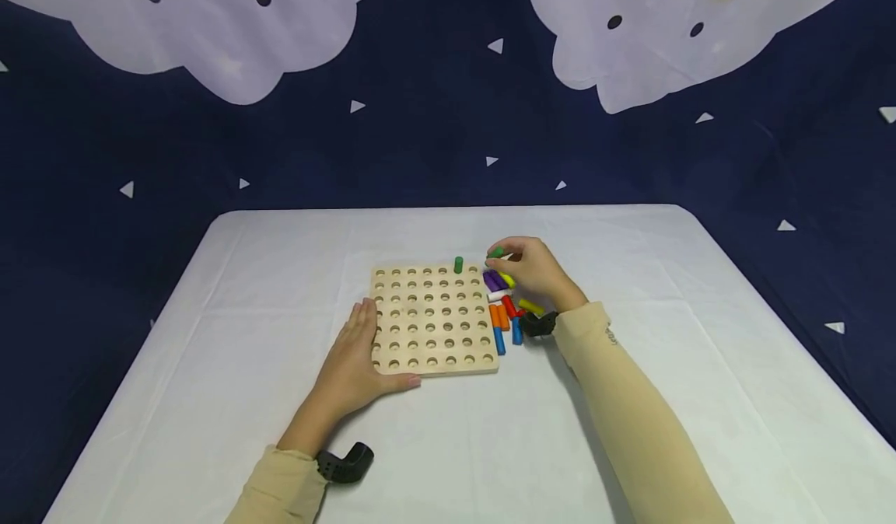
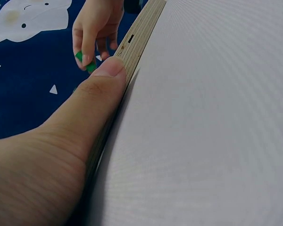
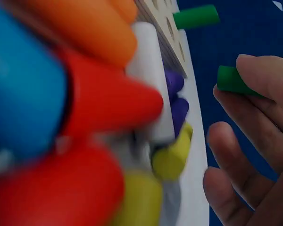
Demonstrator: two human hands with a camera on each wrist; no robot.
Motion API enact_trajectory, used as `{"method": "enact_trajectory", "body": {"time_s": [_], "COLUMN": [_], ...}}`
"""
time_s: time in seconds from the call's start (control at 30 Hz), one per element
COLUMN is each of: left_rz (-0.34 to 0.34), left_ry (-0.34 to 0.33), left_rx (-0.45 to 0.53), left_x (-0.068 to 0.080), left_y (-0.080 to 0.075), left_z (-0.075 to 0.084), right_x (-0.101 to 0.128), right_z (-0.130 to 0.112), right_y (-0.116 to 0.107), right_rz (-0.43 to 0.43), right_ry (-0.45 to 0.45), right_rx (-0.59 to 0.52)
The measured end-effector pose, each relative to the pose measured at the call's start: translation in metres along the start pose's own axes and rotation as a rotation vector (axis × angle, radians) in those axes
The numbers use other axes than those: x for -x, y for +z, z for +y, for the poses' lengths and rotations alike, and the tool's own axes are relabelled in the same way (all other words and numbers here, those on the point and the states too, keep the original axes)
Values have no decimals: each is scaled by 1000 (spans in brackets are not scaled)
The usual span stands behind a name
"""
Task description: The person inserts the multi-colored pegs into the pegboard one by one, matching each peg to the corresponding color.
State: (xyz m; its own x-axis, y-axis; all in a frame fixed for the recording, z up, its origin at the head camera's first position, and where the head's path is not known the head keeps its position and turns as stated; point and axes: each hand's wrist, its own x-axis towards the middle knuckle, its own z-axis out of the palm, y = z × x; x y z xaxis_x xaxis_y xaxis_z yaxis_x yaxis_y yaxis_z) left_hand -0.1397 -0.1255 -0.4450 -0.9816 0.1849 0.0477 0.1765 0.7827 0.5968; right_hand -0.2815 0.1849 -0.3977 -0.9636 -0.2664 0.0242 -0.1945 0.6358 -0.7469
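1. Right hand (image 1: 535,269) sits just off the far right corner of the wooden peg board (image 1: 432,319), fingertips pinching a short green peg (image 1: 495,253); the peg is held above the table, clear of the board.
2. Left hand (image 1: 357,361) lies flat, fingers straight and together, pressed against the board's left edge; thumb runs along the near edge, per the left wrist view.
3. One green peg stands upright (image 1: 458,264) in a hole of the board's far row, toward the right end. Other holes visible from the head view are unfilled.
4. Loose pile of pegs (image 1: 507,306) lies on the table just beside the board's right edge, under and near the right hand: purple, yellow, white, red, orange, blue. Pegs lie on their sides, several touching.
5. Pile sits between the right wrist and the board.
6. White tablecloth (image 1: 630,260) covers the table; dark blue backdrop with white clouds (image 1: 665,34) behind.
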Motion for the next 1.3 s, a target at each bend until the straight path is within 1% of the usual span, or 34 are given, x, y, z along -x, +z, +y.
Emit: {"method": "enact_trajectory", "body": {"time_s": [0.27, 0.67, 0.87, 0.93, 1.13, 1.3], "left_rz": [-5, 7, 1, 0, 0, 3], "left_ry": [9, 14, 10, 10, 7, 4], "left_rx": [2, -5, -5, -3, -5, -14], "left_x": [-1, -2, -1, -1, -1, -1], "left_y": [0, 0, 0, 0, 1, -1], "left_z": [3, 4, 4, 4, 3, 2], "right_x": [-12, -17, -15, -15, -12, 0], "right_z": [-8, -10, -14, -14, -12, -5], "right_y": [13, 19, 20, 20, 17, 1], "right_rz": [-17, -64, -90, -94, -99, -66], "right_ry": [-31, 25, 75, 78, 36, 18], "right_rx": [59, 58, 24, 24, 44, 65]}}
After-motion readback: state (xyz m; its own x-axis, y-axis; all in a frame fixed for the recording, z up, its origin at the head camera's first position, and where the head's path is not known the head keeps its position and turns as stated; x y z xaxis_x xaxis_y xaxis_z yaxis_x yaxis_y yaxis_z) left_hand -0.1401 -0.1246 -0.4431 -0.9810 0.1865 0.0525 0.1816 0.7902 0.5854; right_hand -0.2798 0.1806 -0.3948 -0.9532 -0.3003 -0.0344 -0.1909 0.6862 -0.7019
